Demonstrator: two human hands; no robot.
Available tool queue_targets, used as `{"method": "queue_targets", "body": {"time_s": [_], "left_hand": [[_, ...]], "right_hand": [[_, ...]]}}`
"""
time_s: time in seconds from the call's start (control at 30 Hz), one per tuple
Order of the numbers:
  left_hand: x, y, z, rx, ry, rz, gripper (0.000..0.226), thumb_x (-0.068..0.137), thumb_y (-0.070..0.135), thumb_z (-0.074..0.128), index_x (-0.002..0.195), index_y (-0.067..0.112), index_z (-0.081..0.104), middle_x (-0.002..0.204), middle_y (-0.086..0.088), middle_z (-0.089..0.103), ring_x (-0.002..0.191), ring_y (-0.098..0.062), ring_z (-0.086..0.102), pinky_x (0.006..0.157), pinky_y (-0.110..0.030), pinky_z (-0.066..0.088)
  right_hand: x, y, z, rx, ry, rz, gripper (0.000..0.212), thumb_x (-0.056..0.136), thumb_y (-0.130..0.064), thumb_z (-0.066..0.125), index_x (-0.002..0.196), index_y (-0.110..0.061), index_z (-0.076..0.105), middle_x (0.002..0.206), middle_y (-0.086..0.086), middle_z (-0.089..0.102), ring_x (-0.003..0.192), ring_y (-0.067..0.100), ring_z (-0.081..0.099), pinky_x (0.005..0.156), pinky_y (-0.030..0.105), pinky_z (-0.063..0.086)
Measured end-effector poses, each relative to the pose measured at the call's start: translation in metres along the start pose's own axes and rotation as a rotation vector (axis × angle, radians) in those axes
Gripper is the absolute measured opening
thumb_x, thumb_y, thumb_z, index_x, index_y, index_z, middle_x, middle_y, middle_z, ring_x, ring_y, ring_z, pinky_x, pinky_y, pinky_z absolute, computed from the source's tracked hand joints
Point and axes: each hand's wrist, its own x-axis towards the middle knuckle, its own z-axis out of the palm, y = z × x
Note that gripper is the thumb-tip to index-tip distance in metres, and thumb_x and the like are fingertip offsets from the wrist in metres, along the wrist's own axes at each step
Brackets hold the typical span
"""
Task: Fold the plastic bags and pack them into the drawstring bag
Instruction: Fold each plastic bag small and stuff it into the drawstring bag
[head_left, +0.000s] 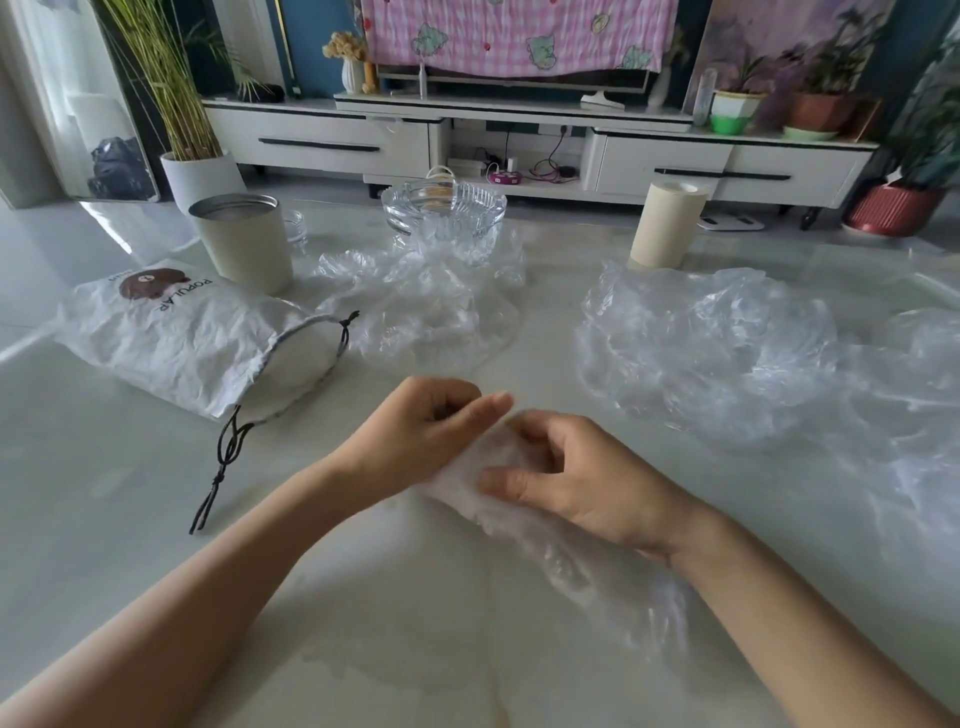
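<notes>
A clear plastic bag (566, 551) lies bunched on the table in front of me, trailing toward the lower right. My left hand (415, 436) pinches its upper end with curled fingers. My right hand (571, 478) grips the same bunched end, thumb pressed on the plastic. The white drawstring bag (187, 338) with a brown bear print lies on its side at the left, mouth facing right, black cord (223, 457) trailing toward me. More crumpled clear bags sit at the centre back (421, 301) and at the right (727, 348).
A beige metal cup (244, 244) stands behind the drawstring bag. A glass bowl (444, 208) sits at the back centre, a beige cylinder (667, 223) at the back right. The pale marble table (130, 519) ends before a TV cabinet and plant pots.
</notes>
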Motion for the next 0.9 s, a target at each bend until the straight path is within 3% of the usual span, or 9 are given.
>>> {"method": "queue_targets", "body": {"time_s": [0.07,0.13,0.2,0.3,0.37,0.47,0.57,0.73,0.9], "left_hand": [[0.004,-0.003,-0.006,0.039,0.114,-0.044,0.044,0.081,0.044,0.055,0.051,0.014,0.043,0.040,0.010,0.027,0.038,-0.005,0.022,0.038,-0.016,0.019],[0.009,-0.006,-0.013,0.059,0.349,-0.065,0.037,0.088,0.034,0.058,0.057,0.015,0.050,0.035,0.009,0.035,0.033,-0.004,0.028,0.038,-0.017,0.023],[0.011,-0.009,-0.019,-0.130,0.481,-0.108,0.031,0.091,0.038,0.052,0.069,0.016,0.054,0.039,0.009,0.046,0.037,-0.004,0.037,0.040,-0.016,0.029],[0.008,-0.004,-0.013,-0.612,0.138,-0.349,0.045,0.079,0.058,0.050,0.086,0.014,0.055,0.062,0.005,0.061,0.057,-0.011,0.056,0.052,-0.021,0.042],[0.004,-0.003,-0.001,-0.579,-0.065,-0.368,0.044,0.079,0.053,0.061,0.090,0.011,0.058,0.074,0.000,0.063,0.066,-0.012,0.061,0.060,-0.025,0.048],[-0.001,0.002,0.006,-0.545,-0.029,-0.303,0.019,0.088,0.026,0.059,0.079,0.010,0.055,0.071,0.000,0.064,0.064,-0.011,0.061,0.059,-0.021,0.050],[-0.003,0.006,0.005,-0.545,-0.042,-0.279,0.017,0.091,0.017,0.053,0.078,0.006,0.051,0.066,-0.002,0.063,0.057,-0.014,0.061,0.056,-0.022,0.051],[-0.005,0.009,0.008,-0.473,-0.001,-0.241,0.011,0.093,0.007,0.051,0.083,0.001,0.052,0.060,-0.005,0.060,0.048,-0.012,0.060,0.051,-0.021,0.052],[0.001,0.009,0.001,-0.873,0.039,-0.484,0.019,0.094,0.023,0.048,0.090,0.005,0.055,0.067,-0.011,0.062,0.053,-0.018,0.063,0.051,-0.025,0.054]], "right_hand": [[-0.002,0.001,-0.004,0.032,0.008,0.013,0.026,0.078,-0.024,0.071,0.088,-0.002,0.063,0.074,-0.002,0.062,0.072,0.007,0.058,0.070,0.023,0.049],[-0.003,0.000,-0.008,0.084,0.054,0.020,0.036,0.077,-0.027,0.070,0.082,0.006,0.058,0.070,0.003,0.052,0.067,0.010,0.051,0.066,0.022,0.044],[-0.003,-0.003,-0.008,0.183,0.150,0.009,0.031,0.080,-0.025,0.067,0.077,0.004,0.056,0.067,0.002,0.052,0.063,0.009,0.051,0.059,0.017,0.043],[0.000,-0.004,-0.008,0.249,0.312,0.014,0.023,0.083,-0.024,0.066,0.080,-0.004,0.056,0.067,0.003,0.055,0.060,0.009,0.053,0.050,0.016,0.040],[0.000,-0.003,-0.008,0.285,0.347,0.022,0.017,0.083,-0.024,0.066,0.080,-0.009,0.057,0.067,0.001,0.061,0.059,0.006,0.060,0.053,0.015,0.045],[0.001,-0.001,-0.007,0.352,0.312,0.088,0.028,0.083,-0.027,0.066,0.098,-0.005,0.060,0.096,0.012,0.070,0.087,0.020,0.069,0.078,0.034,0.056],[0.002,-0.003,-0.010,0.452,0.259,0.136,0.033,0.082,-0.027,0.067,0.107,-0.005,0.061,0.104,0.015,0.069,0.095,0.027,0.068,0.087,0.043,0.053],[0.004,-0.005,-0.012,0.743,0.201,0.147,0.014,0.087,-0.001,0.055,0.090,-0.006,0.068,0.084,0.012,0.071,0.072,0.020,0.069,0.066,0.029,0.059],[0.001,-0.008,-0.010,0.304,0.300,-0.139,0.042,0.084,0.014,0.050,0.066,-0.016,0.073,0.076,-0.008,0.071,0.075,0.003,0.066,0.064,0.013,0.049]]}}
